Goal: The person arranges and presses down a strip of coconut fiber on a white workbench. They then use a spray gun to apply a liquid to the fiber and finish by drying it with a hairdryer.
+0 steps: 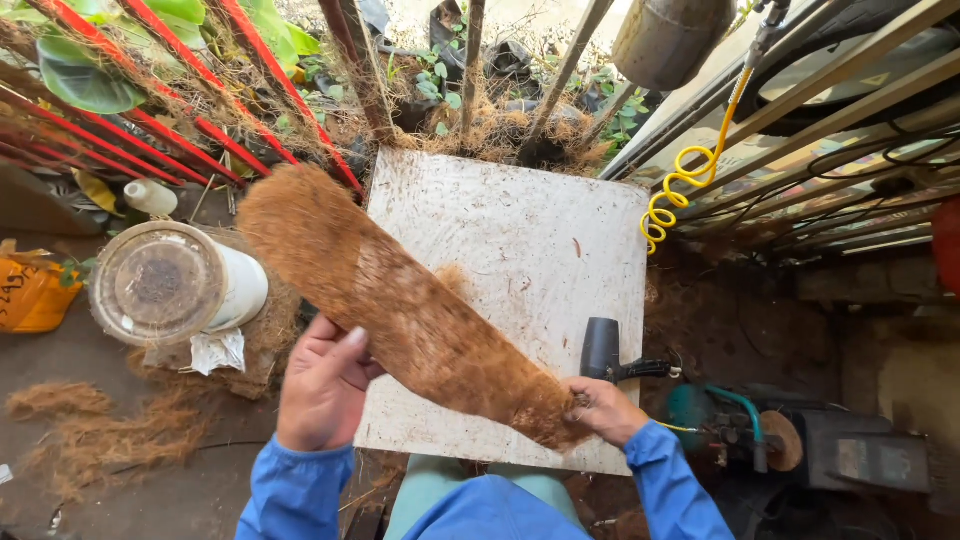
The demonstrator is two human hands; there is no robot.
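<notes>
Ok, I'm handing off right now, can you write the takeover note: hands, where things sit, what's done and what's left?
Right hand: pinching the near end of the long brown fibre mat.
Left hand: open, flat against the mat's left edge, not gripping.
Mat: held diagonally over the white board, far end past the board's left corner.
Black air tool: lying on the board beside the right hand, unheld.
Done: fibres formed into one strip.
Left: cannot tell from this view.

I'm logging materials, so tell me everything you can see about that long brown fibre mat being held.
The fibre mat is a long, narrow strip of coarse brown fibre, like coconut husk, with fuzzy, rounded ends. It runs diagonally above the white board, from upper left to lower right. The right hand grips its lower end; the left hand touches its underside near the middle. It looks dry and intact.
</notes>
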